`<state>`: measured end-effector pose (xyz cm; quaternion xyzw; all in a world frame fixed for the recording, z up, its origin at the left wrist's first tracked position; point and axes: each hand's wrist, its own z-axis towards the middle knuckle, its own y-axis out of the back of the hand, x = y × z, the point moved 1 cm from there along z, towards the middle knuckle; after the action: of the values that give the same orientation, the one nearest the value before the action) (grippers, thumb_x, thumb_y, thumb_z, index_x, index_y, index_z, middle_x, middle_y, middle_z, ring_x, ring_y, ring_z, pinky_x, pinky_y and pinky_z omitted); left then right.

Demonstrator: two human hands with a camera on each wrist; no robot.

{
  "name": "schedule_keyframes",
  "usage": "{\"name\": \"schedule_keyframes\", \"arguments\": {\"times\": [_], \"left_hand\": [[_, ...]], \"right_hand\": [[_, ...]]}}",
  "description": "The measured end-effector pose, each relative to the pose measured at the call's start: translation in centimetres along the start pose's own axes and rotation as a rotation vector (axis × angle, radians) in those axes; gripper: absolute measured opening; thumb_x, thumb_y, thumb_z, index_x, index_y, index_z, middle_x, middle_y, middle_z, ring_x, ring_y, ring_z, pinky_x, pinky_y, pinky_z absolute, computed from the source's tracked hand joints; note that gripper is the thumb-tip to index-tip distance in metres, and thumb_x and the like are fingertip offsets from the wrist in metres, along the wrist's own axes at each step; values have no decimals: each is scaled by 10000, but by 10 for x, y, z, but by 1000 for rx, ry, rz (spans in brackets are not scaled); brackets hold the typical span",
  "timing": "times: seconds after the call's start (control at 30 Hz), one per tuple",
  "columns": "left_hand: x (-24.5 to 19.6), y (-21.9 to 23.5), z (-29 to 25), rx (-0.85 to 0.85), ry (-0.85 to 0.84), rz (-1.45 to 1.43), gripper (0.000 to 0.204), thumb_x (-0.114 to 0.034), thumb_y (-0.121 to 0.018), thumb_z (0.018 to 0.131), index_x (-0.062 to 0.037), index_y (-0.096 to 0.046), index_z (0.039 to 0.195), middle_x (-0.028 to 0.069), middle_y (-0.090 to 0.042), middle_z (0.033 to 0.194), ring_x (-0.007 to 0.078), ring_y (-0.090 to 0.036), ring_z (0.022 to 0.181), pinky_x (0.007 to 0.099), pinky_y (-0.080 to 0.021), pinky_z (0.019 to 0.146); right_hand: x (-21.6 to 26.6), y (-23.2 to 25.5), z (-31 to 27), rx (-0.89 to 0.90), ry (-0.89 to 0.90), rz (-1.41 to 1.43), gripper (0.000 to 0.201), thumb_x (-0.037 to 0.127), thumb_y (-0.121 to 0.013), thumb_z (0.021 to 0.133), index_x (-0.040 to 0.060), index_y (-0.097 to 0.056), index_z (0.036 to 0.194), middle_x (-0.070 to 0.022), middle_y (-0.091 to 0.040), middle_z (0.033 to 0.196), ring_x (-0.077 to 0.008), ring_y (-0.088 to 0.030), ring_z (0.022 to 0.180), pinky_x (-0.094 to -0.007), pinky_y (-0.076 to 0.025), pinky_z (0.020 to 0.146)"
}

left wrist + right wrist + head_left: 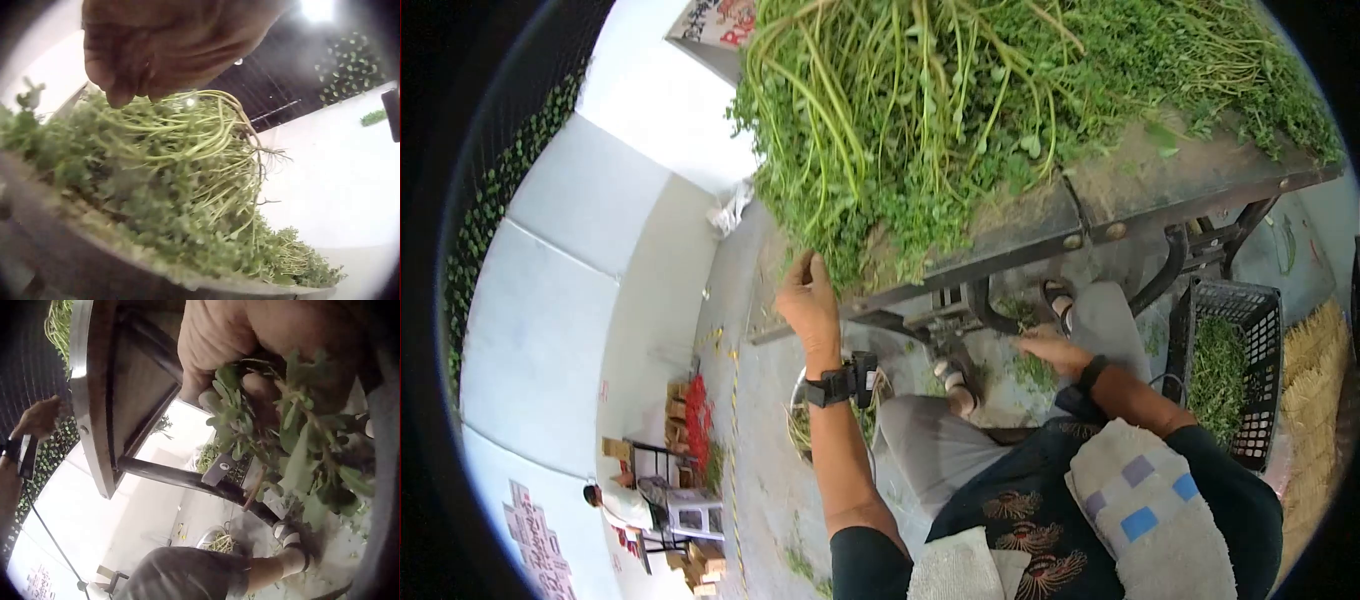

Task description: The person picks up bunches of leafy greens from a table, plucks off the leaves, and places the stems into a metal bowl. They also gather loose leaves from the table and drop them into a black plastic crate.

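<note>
A large heap of leafy greens [920,110] with long pale stems covers the tabletop [1135,180]. My left hand [808,305] is at the heap's near left edge, its fingers loosely bent and nothing showing between them. In the left wrist view the same hand [169,50] hangs over the stems, fingertips pointing down. Low beside the table, over my lap, my right hand [1055,350] grips a leafy green sprig [300,456] with paddle-shaped leaves and a reddish stem. The right wrist view shows that hand [250,337] with its fingers curled round the stem.
A black plastic crate [1260,300] holding greens stands on the floor at right, by straw-coloured matting [1310,370]. A round container [796,405] sits below my left forearm. Metal table legs [1175,270] rise near my feet. Another person [625,508] sits far left.
</note>
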<state>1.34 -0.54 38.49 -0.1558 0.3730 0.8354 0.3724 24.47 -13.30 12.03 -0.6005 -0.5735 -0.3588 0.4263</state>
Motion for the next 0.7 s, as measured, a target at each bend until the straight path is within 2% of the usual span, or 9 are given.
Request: {"name": "schedule_keyframes", "arguments": {"times": [0.07,0.13,0.2,0.27,0.33,0.37,0.5,0.6,0.7], "left_hand": [[-49,8,21,-42,-164,156,261,-166,-595,831,41,-631,987,166,-658,878,219,-630,782,295,-475,716],[-88,4,36,-57,-187,50,270,-166,-606,829,47,-624,994,170,-652,889,216,-623,795,301,-469,734],[-113,-6,52,-58,-298,-74,282,-166,-609,829,49,-616,1012,166,-651,872,217,-619,769,308,-471,723],[-133,-18,64,-59,-331,-59,329,-208,-633,819,21,-616,1055,149,-657,918,190,-614,811,296,-469,743],[-156,-28,70,-149,-544,108,338,-207,-643,811,22,-606,1056,146,-638,954,223,-604,859,313,-461,771],[-165,-32,73,-160,-624,151,341,-209,-643,808,18,-595,1057,160,-612,989,273,-586,910,344,-450,803],[-197,-43,106,-190,-793,218,346,-168,-649,780,-26,-565,1084,164,-567,1037,329,-528,957,396,-418,840],[-217,-58,121,-188,-817,339,361,-153,-644,775,-31,-556,1103,154,-548,1091,330,-514,989,382,-420,845],[-232,-79,128,-243,-994,461,503,-166,-661,751,-73,-480,1211,123,-526,1145,305,-489,1052,440,-353,924]], "right_hand": [[-9,-2,2,-11,-52,14,358,380,-649,793,87,-529,627,13,-479,588,-84,-380,460,-266,-300,420],[-15,-3,7,13,7,76,408,416,-650,782,83,-495,604,18,-413,548,-93,-354,466,-274,-257,430],[-8,0,0,25,-19,66,413,412,-647,788,86,-486,591,18,-404,540,-94,-343,451,-275,-247,421],[0,4,-3,30,-42,58,418,407,-644,793,89,-478,577,17,-396,533,-95,-331,437,-277,-238,412],[-6,6,0,73,-60,115,414,408,-644,805,86,-513,580,-3,-403,509,-105,-335,389,-285,-274,390],[-9,7,2,70,-53,111,404,392,-644,807,90,-511,575,-2,-415,509,-103,-340,384,-287,-281,391],[0,6,-5,22,-76,107,378,364,-643,809,93,-516,579,4,-432,516,-96,-351,387,-276,-277,386],[-5,4,1,26,-44,154,354,344,-646,801,92,-520,585,11,-451,526,-82,-359,389,-262,-271,377],[-10,3,3,10,-55,187,342,329,-650,792,87,-522,588,13,-467,538,-74,-359,402,-257,-270,379]]}}
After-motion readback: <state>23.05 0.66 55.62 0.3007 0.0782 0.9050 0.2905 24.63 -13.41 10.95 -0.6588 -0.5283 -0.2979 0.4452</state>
